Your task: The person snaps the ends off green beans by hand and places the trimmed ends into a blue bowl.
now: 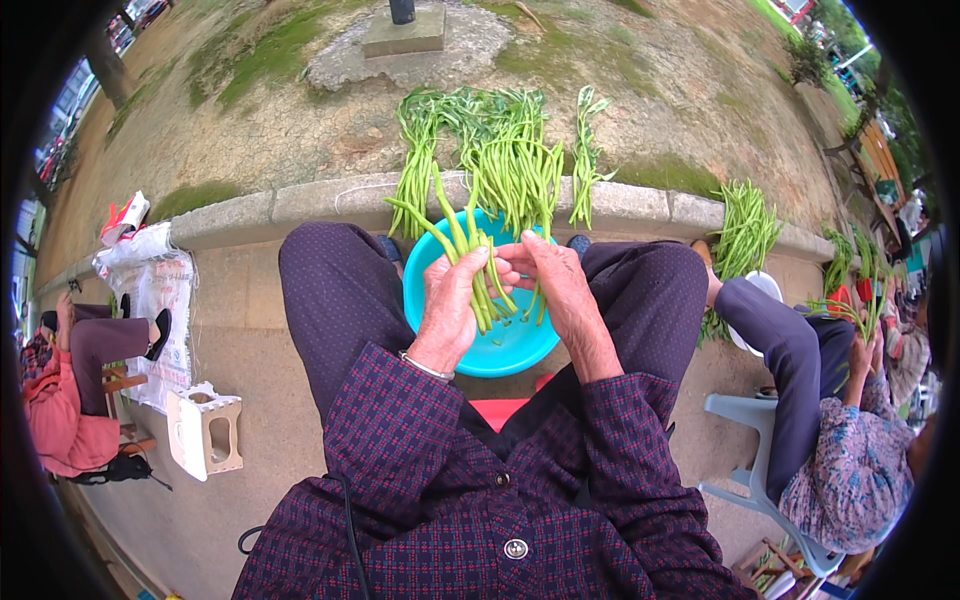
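Observation:
My left hand (450,296) grips a small bunch of green leafy-vegetable stems (466,241), their cut ends pointing down over a turquoise plastic basin (480,365) between my knees. Close beside it, my right hand (559,289) has its thumb and fingers on a stem, with the fingertips meeting those of the left hand. Short green pieces lie in the basin. Beyond its far rim, a large heap of long leafy stems (517,169) rests across the concrete kerb (315,206), and a smaller bunch (585,165) lies just right of it.
At right, a person (847,457) on a light-blue plastic chair (750,412) holds stems; another pile (744,232) lies on the kerb. At left are a seated person (67,405), a woven plastic sack (161,289) and a beige folding stool (210,431). A post base (405,34) stands ahead.

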A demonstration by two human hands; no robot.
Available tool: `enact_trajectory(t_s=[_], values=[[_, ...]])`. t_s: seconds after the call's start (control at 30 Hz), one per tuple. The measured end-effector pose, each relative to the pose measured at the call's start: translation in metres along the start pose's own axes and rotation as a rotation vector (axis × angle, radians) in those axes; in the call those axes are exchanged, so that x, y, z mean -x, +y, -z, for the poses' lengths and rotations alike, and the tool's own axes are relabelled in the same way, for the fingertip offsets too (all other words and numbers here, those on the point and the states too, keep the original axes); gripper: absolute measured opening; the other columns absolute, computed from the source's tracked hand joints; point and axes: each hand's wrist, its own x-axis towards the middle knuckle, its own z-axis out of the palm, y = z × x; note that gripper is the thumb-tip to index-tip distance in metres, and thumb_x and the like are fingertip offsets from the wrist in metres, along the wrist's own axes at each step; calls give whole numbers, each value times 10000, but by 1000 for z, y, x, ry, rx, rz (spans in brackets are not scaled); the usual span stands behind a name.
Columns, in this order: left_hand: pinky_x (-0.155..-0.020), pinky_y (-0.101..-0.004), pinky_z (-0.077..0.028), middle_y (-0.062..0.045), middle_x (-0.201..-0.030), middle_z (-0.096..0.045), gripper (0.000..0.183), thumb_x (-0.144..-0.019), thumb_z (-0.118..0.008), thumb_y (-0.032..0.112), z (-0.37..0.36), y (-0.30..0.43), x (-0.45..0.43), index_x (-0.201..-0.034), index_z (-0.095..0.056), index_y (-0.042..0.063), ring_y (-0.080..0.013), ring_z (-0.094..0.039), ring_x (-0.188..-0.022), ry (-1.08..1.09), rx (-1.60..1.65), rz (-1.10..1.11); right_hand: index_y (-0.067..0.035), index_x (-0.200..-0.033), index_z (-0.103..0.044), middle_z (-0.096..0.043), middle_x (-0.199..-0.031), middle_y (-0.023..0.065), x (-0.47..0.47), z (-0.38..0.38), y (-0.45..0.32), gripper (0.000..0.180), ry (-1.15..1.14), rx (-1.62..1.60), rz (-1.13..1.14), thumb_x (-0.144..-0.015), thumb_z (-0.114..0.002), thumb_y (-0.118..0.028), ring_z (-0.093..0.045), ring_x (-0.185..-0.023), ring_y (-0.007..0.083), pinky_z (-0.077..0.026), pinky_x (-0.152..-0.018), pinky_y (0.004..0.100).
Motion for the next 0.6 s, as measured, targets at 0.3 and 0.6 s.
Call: enact_trajectory(t_s=[0.3, 0.6], values=[[-514, -251, -500, -67, -747, -606, 174, -865, -549, 133, -5, -2, 3, -945, -582, -18, -127, -582, -583, -63, -17, 44, -11, -775, -566, -534, -638, 20, 0, -1, -2, 350, -129, -108, -12, -928, -467, -310, -512, -509, 112, -437, -484, 253], [-572, -260, -509, -57, -811, -621, 210, -870, -562, 165, -5, -7, 2, -1027, -591, 28, -137, -610, -664, -112, -107, 36, -19, -781, -582, -542, -621, 22, -4, 1, 7, 253, -43, -96, 11, -912, -497, -219, -501, -488, 93, -424, -427, 234]])
